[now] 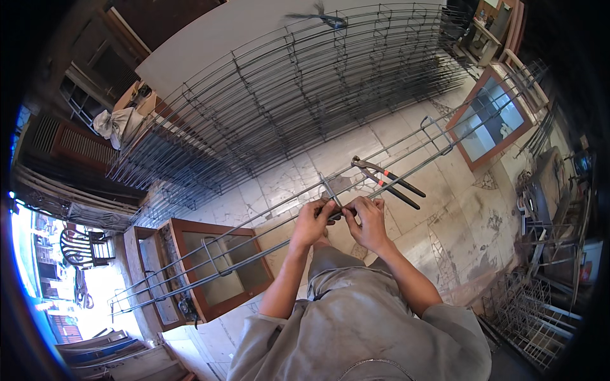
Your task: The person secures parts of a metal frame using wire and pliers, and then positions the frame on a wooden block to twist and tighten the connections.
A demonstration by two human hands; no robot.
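Note:
In front of me a long, narrow rebar frame (246,227) runs from lower left to upper right. A square wire stirrup (330,190) crosses its bars at the middle. My left hand (312,222) is closed at the near end of this stirrup, its fingers bent round the joint with the near bar. Close beside it, my right hand (367,223) is closed in a pinch at the same joint. Whatever lies between the fingertips is too small and hidden to make out. End-cutting pincers (389,181) with black and orange handles rest across the bars, just beyond my right hand.
A tall stack of rebar cages (286,89) fills the far side. Glass-paned wooden frames, one at left (219,267) and one at right (492,117), support the rebar frame's ends. Wire racks (534,311) stand at lower right, a dark chair (86,246) at far left.

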